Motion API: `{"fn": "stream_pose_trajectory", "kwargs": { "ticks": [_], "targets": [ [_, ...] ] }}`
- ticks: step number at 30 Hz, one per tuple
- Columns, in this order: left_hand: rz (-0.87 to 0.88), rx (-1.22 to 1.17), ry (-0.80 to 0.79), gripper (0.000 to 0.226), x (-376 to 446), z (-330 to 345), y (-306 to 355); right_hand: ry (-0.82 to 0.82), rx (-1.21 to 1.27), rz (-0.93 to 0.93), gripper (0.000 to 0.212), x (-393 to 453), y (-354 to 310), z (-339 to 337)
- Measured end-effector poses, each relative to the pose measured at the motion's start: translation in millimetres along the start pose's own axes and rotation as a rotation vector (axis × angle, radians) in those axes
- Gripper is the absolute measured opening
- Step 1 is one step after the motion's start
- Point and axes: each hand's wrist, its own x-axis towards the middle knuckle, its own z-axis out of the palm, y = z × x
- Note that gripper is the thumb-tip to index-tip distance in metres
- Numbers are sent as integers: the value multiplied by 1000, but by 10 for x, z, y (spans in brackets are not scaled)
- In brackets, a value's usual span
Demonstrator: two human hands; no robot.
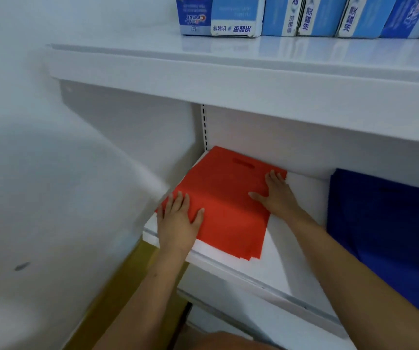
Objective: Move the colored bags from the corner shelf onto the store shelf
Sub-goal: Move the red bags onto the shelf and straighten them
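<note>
Left hand [178,221] fingers straight, slightly spread, flat on red bags [226,205] near left edge, right hand [276,195] fingers straight, thumb splayed, flat on right edge, bags stacked on white shelf [289,263], blue bags [385,223] at right, toothpaste boxes [304,16] above.

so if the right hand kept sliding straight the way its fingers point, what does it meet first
Probably the shelf's white back panel. The right hand lies flat on the red bag, fingers pointing to the bag's far edge; depth beyond is unclear.
</note>
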Motion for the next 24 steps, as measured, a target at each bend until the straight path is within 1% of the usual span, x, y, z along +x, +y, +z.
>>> {"fn": "stream_pose_trajectory", "kwargs": {
  "ticks": [2, 5, 8, 11, 13, 16, 18, 21, 24],
  "targets": [
    [8, -13, -12, 66, 10, -9, 23, 56, -50, -2, 79, -48, -69, 35],
    [40, -86, -1, 51, -8, -30, 90, 109, -177, 12, 54, -122, -220, 91],
    [76, -126, 14, 42, -42, -50, 186, 124, -204, 36, 47, -170, -302, 93],
    [56, -195, 25, 40, -83, -128, 241, 109, -47, 59, 43, -282, -315, -55],
    [51, -295, 81, 38, -85, -261, 287, 164, 115, 50, 41, -425, -343, -249],
    [120, -461, 199, 34, -69, -502, 560, 258, 296, 25, 39, -696, -332, -631],
    [158, -534, 226, 34, -118, -647, 856, 287, 396, 83, 40, -925, -230, -891],
    [203, -644, 172, 34, -238, -751, 1404, 400, 572, 185, 43, -1372, 100, -1310],
    [324, -741, 77, 39, -483, -710, 2060, 494, 605, 302, 44, -1962, 551, -1667]
  ]
}}
